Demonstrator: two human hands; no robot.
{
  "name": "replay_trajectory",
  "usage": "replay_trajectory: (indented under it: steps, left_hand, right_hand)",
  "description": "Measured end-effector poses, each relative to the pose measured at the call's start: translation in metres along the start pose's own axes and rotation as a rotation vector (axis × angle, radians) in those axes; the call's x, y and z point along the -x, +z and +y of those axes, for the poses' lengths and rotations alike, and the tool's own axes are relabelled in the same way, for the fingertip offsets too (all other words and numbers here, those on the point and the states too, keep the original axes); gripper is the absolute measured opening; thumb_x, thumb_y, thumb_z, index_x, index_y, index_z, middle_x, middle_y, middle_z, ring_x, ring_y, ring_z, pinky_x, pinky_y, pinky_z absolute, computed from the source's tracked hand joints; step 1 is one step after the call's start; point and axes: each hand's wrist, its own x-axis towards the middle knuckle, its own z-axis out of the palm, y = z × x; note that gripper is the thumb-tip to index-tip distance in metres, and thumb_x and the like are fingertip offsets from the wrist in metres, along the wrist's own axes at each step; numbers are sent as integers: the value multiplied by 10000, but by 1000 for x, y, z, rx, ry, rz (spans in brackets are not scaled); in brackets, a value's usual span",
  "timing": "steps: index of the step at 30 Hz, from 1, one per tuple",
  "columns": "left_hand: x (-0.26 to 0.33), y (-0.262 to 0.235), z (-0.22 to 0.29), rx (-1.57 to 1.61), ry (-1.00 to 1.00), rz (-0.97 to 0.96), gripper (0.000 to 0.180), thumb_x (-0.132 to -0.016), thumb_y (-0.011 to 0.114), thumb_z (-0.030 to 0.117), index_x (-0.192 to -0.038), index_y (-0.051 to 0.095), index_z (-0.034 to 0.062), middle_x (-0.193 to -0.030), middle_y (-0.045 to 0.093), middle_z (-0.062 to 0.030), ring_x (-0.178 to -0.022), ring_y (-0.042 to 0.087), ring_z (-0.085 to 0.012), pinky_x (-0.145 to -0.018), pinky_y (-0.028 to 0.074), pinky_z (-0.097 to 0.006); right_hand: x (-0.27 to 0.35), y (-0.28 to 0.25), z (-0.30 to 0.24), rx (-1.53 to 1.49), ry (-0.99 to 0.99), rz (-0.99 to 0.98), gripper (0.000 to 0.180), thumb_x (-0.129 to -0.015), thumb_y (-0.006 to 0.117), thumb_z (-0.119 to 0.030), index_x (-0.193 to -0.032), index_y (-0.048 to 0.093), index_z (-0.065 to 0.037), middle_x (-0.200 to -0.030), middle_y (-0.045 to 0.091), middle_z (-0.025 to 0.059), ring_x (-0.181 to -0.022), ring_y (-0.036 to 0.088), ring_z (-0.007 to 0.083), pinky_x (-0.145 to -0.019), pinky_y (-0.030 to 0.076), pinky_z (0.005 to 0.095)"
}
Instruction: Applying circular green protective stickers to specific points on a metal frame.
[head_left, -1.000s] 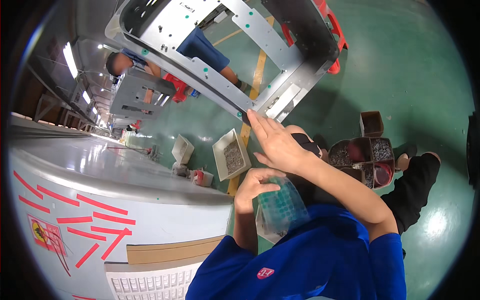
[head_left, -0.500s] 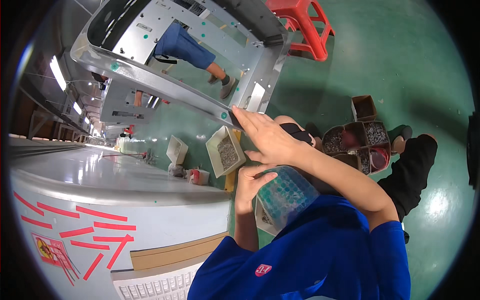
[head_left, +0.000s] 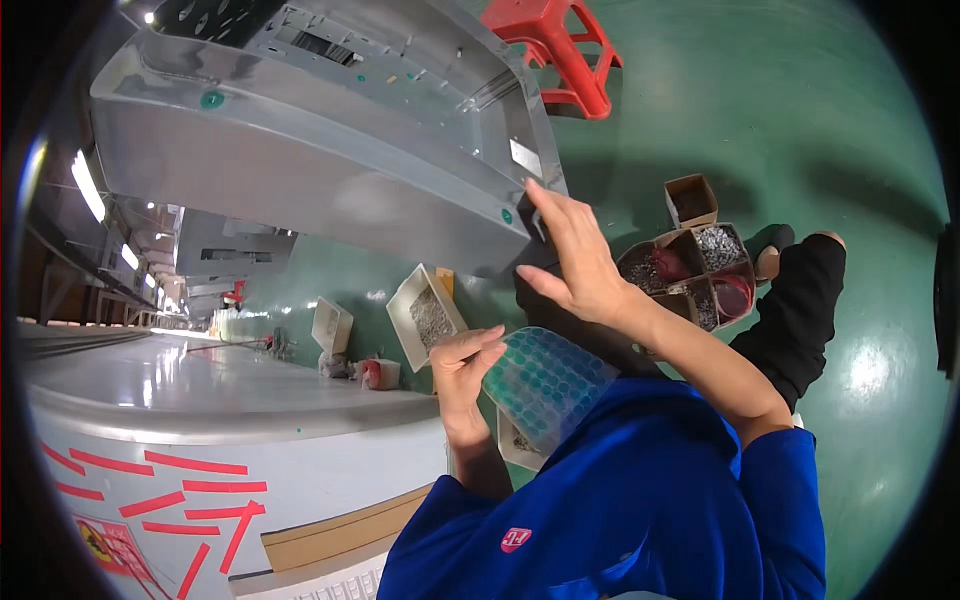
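My left hand (head_left: 463, 378) pinches the edge of a clear sheet of round green stickers (head_left: 548, 388), which hangs in front of my blue shirt. Up and to the right, my right hand (head_left: 582, 262) is open, with its thumb spread from its straight fingers. Its fingertips are at the near corner of a large grey metal housing (head_left: 320, 185); whether they press on it I cannot tell. One green sticker (head_left: 507, 216) sits on the housing close to my right fingertips, and another green sticker (head_left: 212, 100) is at its far left corner.
A red plastic stool (head_left: 560, 50) stands beyond the housing. Divided boxes of small hardware (head_left: 720, 245) and an open carton (head_left: 690, 200) are on the green floor at right. White bins (head_left: 425, 315) lie left of centre, beside a white cabinet (head_left: 330, 470) bearing red tape strips.
The housing has tilted, so its outer side shows more. My right hand has shifted right with its corner, and its thumb has spread wider. My left hand has moved slightly left with the sheet.
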Motion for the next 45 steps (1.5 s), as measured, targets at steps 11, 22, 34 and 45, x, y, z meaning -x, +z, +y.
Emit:
replay_trajectory:
  steps: [11, 22, 34, 45]
  left_hand:
    - [-64, 49, 33, 269, -224, 55, 111, -803, 743, 47, -877, 672, 6, -775, 643, 9, -705, 558, -43, -649, 423, -170]
    - [-79, 75, 48, 298, -54, 0, 117, -879, 700, 106, -844, 628, 20, -711, 573, 58, -646, 471, -7, -578, 363, -172]
    - [-85, 97, 46, 177, -94, -114, 137, -872, 693, 107, -919, 667, -19, -775, 679, -6, -710, 587, -32, -668, 457, -194]
    - [-106, 97, 69, 389, -269, -330, 214, -738, 771, 56, -924, 697, -18, -801, 684, -40, -703, 618, -88, -663, 484, -220]
  right_hand:
    - [-2, -93, 36, 4, 203, 418, 655, -927, 417, -438, -1366, 405, 48, -1315, 469, 175, -1207, 443, 270, -1051, 309, 382]
    - [-11, -199, 77, -35, 204, 669, 620, -976, 378, -482, -1249, 515, 57, -1115, 576, 112, -1021, 536, 177, -895, 414, 306]
    - [-21, -150, -79, 463, -96, -42, 346, -877, 646, -190, -1139, 599, 30, -908, 662, 90, -845, 642, 228, -794, 500, 346]
    - [-24, -129, -32, -299, 298, -54, 329, -780, 768, -15, -1043, 570, -3, -840, 645, 62, -827, 634, 113, -745, 522, 253]
